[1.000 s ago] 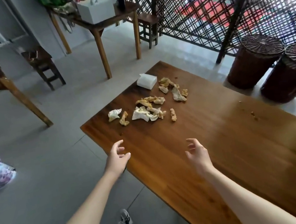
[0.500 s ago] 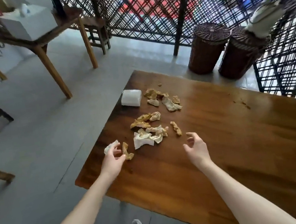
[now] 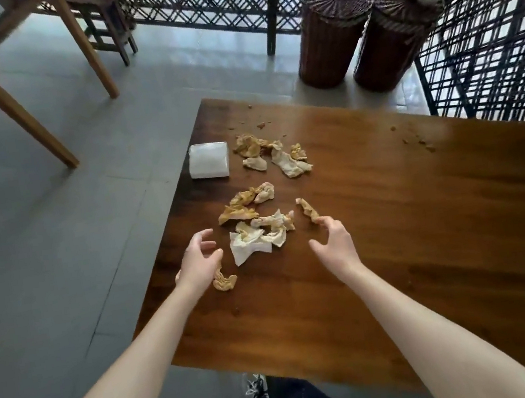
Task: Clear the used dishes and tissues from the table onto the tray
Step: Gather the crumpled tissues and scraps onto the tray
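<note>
Grey tiled floor fills the left, with the wooden legs of other furniture at its far side. The brown wooden table carries one white tissue pack on its left edge, near the far corner. The left hand hovers, fingers loosely bent, holding nothing. One crumpled tissue lies partly under its heel. Along the table's left side, used tissues lie in three loose clusters, plus one stray strip. The right hand is likewise relaxed and empty, its fingertips near that strip. Beyond the far edge, two wicker baskets stand before a lattice screen.
</note>
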Motion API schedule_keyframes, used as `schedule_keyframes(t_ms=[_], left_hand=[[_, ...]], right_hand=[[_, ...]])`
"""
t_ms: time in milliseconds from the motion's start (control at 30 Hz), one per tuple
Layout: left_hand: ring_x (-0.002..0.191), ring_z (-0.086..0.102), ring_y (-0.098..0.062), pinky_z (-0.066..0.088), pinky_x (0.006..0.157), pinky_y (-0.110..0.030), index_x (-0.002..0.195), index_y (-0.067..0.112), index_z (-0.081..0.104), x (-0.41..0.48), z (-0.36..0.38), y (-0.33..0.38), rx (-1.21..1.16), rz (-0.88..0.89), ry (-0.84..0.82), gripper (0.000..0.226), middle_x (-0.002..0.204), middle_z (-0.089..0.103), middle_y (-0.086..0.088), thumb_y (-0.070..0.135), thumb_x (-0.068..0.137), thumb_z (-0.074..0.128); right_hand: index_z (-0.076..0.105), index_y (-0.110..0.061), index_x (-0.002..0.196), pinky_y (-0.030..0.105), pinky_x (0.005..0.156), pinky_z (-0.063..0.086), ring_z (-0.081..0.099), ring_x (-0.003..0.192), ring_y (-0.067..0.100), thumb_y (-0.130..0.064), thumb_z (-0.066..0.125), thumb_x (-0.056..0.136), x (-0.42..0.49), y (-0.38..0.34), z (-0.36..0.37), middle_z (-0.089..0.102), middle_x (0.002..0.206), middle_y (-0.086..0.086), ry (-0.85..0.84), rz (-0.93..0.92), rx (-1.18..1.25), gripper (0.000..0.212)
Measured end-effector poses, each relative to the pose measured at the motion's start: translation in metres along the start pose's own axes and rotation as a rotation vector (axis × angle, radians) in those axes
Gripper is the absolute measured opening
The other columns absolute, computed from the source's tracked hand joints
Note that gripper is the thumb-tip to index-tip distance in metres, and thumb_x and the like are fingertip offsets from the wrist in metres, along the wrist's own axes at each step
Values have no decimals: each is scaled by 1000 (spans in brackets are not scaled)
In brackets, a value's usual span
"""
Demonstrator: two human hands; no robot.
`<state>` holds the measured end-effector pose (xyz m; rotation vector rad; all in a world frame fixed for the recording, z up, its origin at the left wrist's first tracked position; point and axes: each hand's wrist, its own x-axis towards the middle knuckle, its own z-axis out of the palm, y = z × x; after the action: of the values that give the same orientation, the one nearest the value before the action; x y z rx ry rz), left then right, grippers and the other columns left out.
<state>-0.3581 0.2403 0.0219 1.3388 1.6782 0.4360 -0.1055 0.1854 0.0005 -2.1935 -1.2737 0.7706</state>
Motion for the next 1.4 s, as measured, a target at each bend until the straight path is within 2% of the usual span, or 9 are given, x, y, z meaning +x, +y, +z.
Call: schedule_keyframes(t_ms=[267,367,500,633,933,1067,1233,1300,1400], left_hand=[[114,53,-20,49,79,-35,135,25,46,30,8,4,-56,-63,9,44,128,54,-4,15,94,57],[115,54,-20,49,86,-32,134,24,46,39,11,6,-40,-61,23,43,129,54,-5,16,94,58],[107,51,-12,46,79,-26,132,26,47,45,13,2,-39,-69,48,41,128,54,-3,17,94,58],[102,50,-9,43,68,-12,131,28,47,50,12,-4,-42,-86,74,40,127,54,-1,19,93,59],[103,50,-10,42,63,-12,131,29,46,44,4,-18,-34,-108,108,39,126,54,1,22,94,57],[105,51,-11,42,66,-13,133,26,46,40,-1,-25,-32,-123,114,39,127,54,-2,20,95,56],[105,51,-12,42,66,-11,133,24,46,32,-3,-33,-41,-129,105,39,127,54,-4,18,95,55],[104,51,-12,42,64,-10,134,24,46,29,-3,-35,-55,-134,93,39,128,54,-4,19,96,54],[105,49,-11,41,66,-10,134,24,47,24,-4,-37,-57,-128,86,38,128,54,-3,21,97,53]], right_hand=[[44,-27,137,41,112,31,33,136,20,-39,76,73,47,-1,12,36,148,1,-208,-129,-113,73],[33,-34,142,52,115,15,11,145,22,-50,74,71,65,3,22,15,157,2,-264,-83,-230,83],[12,-43,146,57,113,0,-13,146,23,-60,74,64,76,6,41,-12,159,1,-378,-19,-293,105],[7,-46,146,57,113,1,-14,146,25,-66,74,61,82,4,53,-10,159,1,-393,-64,-328,109],[6,-53,143,67,107,3,-16,145,30,-72,66,65,85,3,60,-18,157,-1,-413,-303,-583,100],[30,-47,138,66,108,8,-6,146,31,-61,70,70,91,7,58,-3,159,2,-409,-307,-601,80],[59,-26,111,47,97,41,35,130,31,-36,71,78,84,5,58,43,140,6,-278,-415,-533,36],[62,-20,109,39,87,47,44,119,29,-26,69,80,79,4,57,50,130,5,-261,-419,-490,30],[60,-16,120,34,84,50,49,110,24,-15,65,81,70,2,54,54,124,4,-255,-405,-450,39]])
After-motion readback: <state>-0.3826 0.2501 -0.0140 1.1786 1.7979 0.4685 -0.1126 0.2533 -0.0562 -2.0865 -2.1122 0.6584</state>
